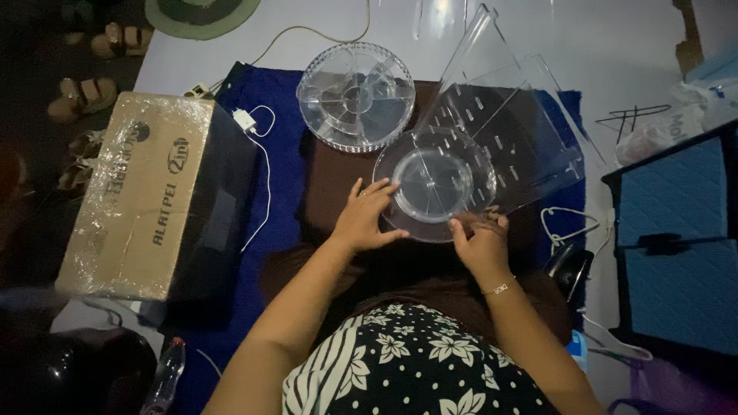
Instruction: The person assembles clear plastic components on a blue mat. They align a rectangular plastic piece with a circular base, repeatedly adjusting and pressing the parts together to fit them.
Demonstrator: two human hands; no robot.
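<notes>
Here, dim light blurs the clear slotted panels [511, 146] upper right; both hands, left hand [367, 217] spread flat and right hand [480, 240] curled, touch the round clear tray [435, 184] at centre; the divided clear dish [355, 96] above holds nothing visible

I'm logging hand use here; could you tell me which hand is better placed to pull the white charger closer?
Probably the left hand: it rests on the clear round plate's left rim, nearer the charger. The right hand sits at the plate's lower right edge.
</notes>
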